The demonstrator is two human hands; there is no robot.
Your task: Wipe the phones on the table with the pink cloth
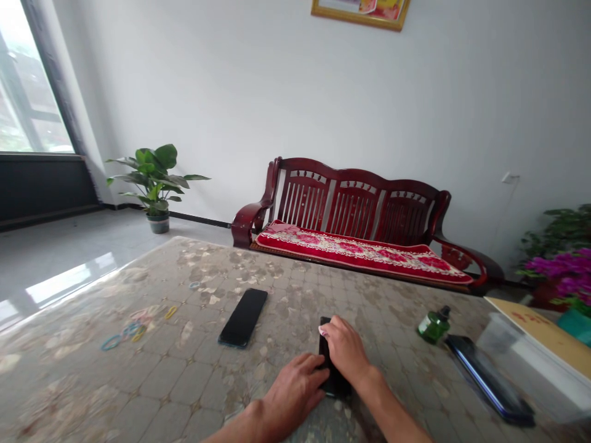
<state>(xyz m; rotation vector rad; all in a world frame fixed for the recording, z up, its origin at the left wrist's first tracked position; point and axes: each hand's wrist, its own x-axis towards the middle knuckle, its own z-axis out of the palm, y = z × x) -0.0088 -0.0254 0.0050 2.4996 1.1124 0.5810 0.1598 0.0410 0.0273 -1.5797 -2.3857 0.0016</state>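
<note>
A black smartphone [335,383] lies on the patterned tablecloth in front of me, partly covered by both hands. My left hand [296,387] rests at its left side, with bent fingers gripping the edge and reaching onto the dark screen. Over the upper part of the phone is my right hand [345,346], its fingers closed together. A small white and pink piece [322,331] shows at those fingertips; its kind is not clear. Left of my hands, a second black smartphone [243,318] lies flat, apart from them.
Coloured hair ties [132,331] lie at the left on the tablecloth [170,375]. To the right are a green bottle [434,325], another dark phone [490,378] and a clear plastic box [521,363]. Beyond the table stand a wooden bench [357,203] and a potted plant [158,175].
</note>
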